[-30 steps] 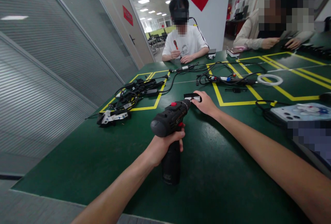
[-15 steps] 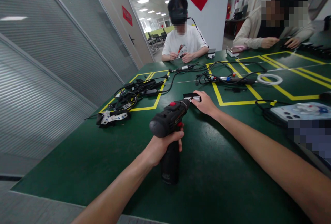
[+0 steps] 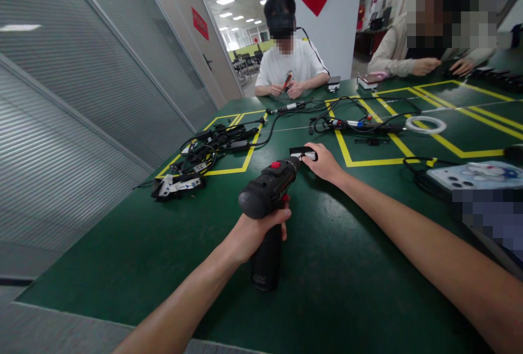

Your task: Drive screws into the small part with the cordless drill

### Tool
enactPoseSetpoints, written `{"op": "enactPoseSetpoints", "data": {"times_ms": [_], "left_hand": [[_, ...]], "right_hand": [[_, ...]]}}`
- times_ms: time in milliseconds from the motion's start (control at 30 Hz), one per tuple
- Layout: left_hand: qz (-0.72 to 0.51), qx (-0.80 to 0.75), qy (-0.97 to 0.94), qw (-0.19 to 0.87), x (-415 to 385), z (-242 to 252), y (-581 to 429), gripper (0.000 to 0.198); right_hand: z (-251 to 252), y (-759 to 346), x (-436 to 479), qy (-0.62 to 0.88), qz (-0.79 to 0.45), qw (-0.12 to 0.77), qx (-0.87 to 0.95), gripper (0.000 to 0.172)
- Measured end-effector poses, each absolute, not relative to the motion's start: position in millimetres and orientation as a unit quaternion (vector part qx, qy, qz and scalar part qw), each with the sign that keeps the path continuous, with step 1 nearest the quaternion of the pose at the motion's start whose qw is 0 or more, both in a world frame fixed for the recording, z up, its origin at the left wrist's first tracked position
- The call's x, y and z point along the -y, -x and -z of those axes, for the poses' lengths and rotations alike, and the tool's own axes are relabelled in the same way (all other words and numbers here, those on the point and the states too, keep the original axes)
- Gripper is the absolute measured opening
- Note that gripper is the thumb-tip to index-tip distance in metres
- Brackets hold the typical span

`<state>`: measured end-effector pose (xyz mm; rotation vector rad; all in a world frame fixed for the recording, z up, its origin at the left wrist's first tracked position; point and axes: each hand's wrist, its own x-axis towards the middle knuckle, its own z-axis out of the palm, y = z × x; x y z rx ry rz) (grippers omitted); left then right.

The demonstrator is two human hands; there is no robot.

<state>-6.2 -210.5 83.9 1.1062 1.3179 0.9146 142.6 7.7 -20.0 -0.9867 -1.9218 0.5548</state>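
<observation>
My left hand (image 3: pixel 261 231) is wrapped round the handle of a black cordless drill (image 3: pixel 267 188) with a red switch on top. The drill's chuck points away from me, towards a small black and white block (image 3: pixel 303 152). Whether the bit touches the block cannot be made out. My right hand (image 3: pixel 322 162) grips the right end of this block, thumb on the near side, and holds it at the green table (image 3: pixel 335 250). The fingers behind the block are partly hidden.
Tangled black cables (image 3: pixel 220 144) and a white-and-black part (image 3: pixel 177 185) lie to the left. Beyond my right hand are a pen-like tool (image 3: pixel 359 125) and a white ring (image 3: pixel 426 124). A phone (image 3: pixel 478 174) lies at right. Two people sit across, one holding a red-handled tool (image 3: pixel 288 80).
The rear of the drill has shifted slightly right while its handle base swung slightly left. My right hand and the block stay put. The person opposite has moved the red-handled tool a little.
</observation>
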Motion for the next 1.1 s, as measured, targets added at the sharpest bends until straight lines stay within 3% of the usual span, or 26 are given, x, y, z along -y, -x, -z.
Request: {"op": "enactPoseSetpoints", "data": {"times_ms": [467,1100], "left_hand": [[-0.375,-0.566,-0.493,0.544,208.9,-86.4,6.5,0.036],[-0.364,-0.559,-0.525,0.528,201.4,-80.5,6.5,0.025]], "right_hand": [[21.0,-142.3,-8.1,0.401,-0.227,0.434,0.774,0.038],[23.1,-143.3,-13.1,0.422,-0.215,0.441,0.763,0.04]]}}
